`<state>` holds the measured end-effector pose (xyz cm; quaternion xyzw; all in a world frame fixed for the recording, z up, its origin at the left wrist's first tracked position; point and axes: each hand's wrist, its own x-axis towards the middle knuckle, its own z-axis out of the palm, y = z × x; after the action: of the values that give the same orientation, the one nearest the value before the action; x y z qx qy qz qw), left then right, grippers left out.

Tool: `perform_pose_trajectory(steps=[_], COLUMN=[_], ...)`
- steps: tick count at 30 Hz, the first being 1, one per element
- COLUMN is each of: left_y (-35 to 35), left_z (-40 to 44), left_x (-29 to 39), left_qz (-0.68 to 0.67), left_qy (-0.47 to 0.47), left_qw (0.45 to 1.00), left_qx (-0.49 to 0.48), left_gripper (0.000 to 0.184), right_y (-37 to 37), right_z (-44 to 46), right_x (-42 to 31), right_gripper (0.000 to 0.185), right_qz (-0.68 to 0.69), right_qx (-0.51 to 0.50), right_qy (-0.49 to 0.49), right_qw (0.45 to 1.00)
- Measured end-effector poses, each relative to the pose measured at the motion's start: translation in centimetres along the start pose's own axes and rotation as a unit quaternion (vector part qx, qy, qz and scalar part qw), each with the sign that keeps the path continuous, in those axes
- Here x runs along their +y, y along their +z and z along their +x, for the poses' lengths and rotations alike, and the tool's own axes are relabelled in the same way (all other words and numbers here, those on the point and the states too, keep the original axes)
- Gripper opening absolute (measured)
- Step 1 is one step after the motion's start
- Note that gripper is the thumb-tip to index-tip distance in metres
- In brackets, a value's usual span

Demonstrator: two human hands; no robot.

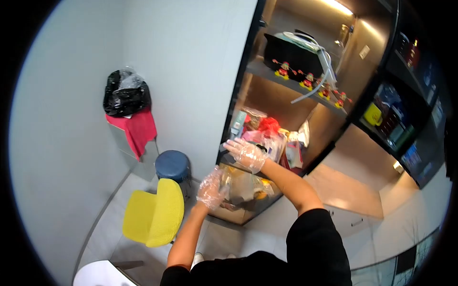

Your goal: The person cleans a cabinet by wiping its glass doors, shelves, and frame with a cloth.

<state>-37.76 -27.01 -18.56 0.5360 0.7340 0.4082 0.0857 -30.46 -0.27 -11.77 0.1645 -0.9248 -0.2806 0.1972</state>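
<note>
Both of my hands wear clear, crinkled plastic gloves. My right hand (245, 154) has its fingers stretched out toward the left, in front of the middle cabinet shelf. Behind it lies a pile of packages and bags, including a red plastic bag (269, 126) and a pale blue-green box (238, 122). My left hand (211, 188) is lower and to the left, fingers pointing up and somewhat blurred, beside the bottom compartment. That compartment holds bagged items (245, 187); what they are I cannot make out. Nothing shows in either hand.
Above, a shelf (298, 88) carries a black bin (292, 56), a white tube and several red-and-yellow figurines (307, 80). To the left stand a yellow chair (167, 212), a blue stool (172, 165) and a black plastic bag (126, 97) on a red cloth. A white table (102, 275) is at the bottom.
</note>
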Motion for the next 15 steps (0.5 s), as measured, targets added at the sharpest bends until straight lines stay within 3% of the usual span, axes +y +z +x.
perform_pose_trajectory(steps=[2,3,4,5,8,9,10,12,15], left_y=[0.2,0.5,0.7,1.1,3.4,4.5,5.7,7.2,5.6], left_z=[0.4,0.5,0.9,1.2,2.2,2.3,1.9,1.3,-0.5], left_x=[-0.4,-0.4,-0.5,-0.5,0.1,0.0,0.0,0.5,3.8], left_qz=[0.013,-0.01,-0.031,-0.05,-0.096,-0.107,-0.115,-0.133,-0.138], left_qy=[0.007,0.033,0.058,0.064,0.086,0.098,0.106,0.084,0.067], left_qw=[1.0,0.999,0.998,0.996,0.991,0.989,0.987,0.987,0.988], left_qx=[0.012,0.016,0.026,0.027,0.033,0.037,0.036,0.02,0.005], left_gripper=[0.068,0.068,0.068,0.067,0.066,0.065,0.065,0.066,0.067], right_y=[-3.8,-4.9,-11.2,-13.4,-22.1,-23.3,-25.3,-24.8,-20.9], right_z=[-1.8,-2.4,-1.4,-1.4,1.8,2.7,4.4,7.0,9.4], right_x=[1.2,2.9,4.3,7.2,13.3,15.9,15.2,16.2,15.1], right_gripper=[0.037,0.035,0.037,0.039,0.036,0.041,0.043,0.042,0.034], right_qz=[0.01,-0.015,-0.005,-0.092,-0.311,-0.341,-0.285,-0.295,-0.303], right_qx=[-0.036,0.018,0.024,0.045,0.121,0.213,0.235,0.305,0.323], right_qy=[-0.005,-0.006,0.007,0.003,0.161,0.193,0.28,0.292,0.266], right_qw=[0.999,1.0,1.0,0.995,0.929,0.895,0.886,0.857,0.857])
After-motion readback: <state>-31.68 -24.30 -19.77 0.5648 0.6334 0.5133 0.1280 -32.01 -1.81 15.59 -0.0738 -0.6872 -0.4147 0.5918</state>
